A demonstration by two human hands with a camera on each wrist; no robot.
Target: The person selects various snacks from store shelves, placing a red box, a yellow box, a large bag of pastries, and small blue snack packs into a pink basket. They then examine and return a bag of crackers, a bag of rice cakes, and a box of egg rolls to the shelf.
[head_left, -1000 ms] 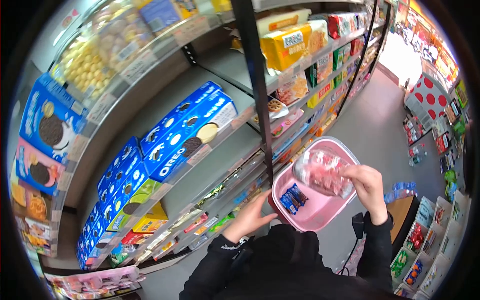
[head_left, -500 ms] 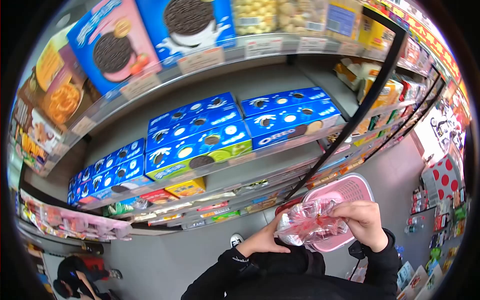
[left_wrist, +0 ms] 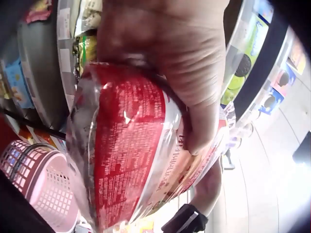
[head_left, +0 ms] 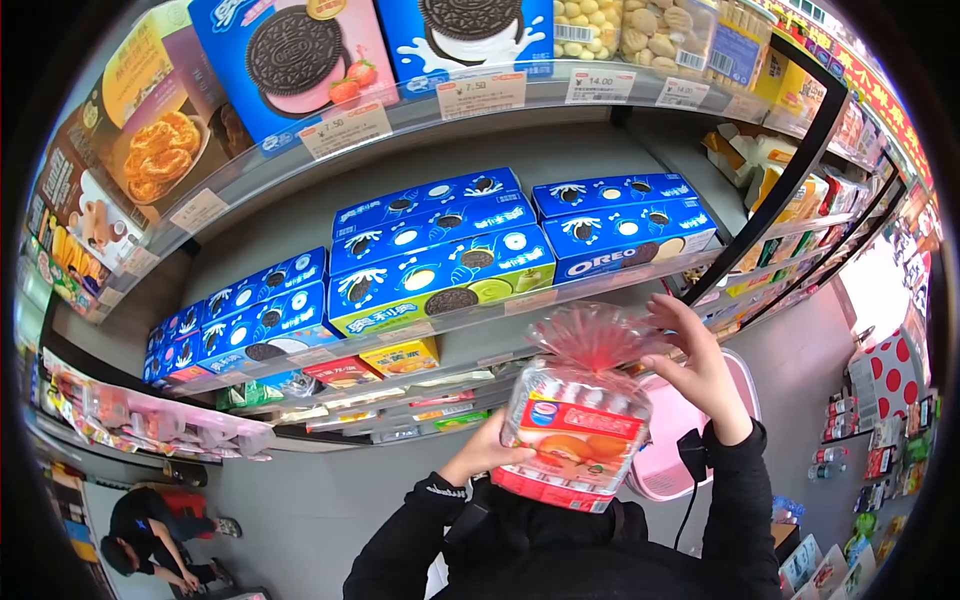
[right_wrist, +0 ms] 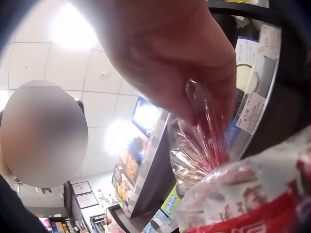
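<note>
A clear snack bag (head_left: 575,430) with a red gathered top and a red-orange label stands upright in front of the shelves, held up by both hands. My left hand (head_left: 487,449) grips its lower left side; in the left wrist view the left hand (left_wrist: 187,73) wraps the bag (left_wrist: 126,145) with the thumb along the label. My right hand (head_left: 692,362) pinches the gathered top; the right wrist view shows the right hand (right_wrist: 194,82) on the crinkled red plastic (right_wrist: 204,141). A pink basket (head_left: 700,450) hangs low on the right, partly hidden by the bag and my right arm.
Blue Oreo boxes (head_left: 450,270) fill the shelf straight ahead, with price tags (head_left: 480,95) on the shelf above. A black upright post (head_left: 775,190) splits the shelving at right. A crouching person (head_left: 150,545) is at the lower left. A red-dotted display (head_left: 885,375) stands across the aisle.
The bag has risen from over the pink basket to chest height before the Oreo shelf and now stands upright. My right hand moved to its top; the view swung left.
</note>
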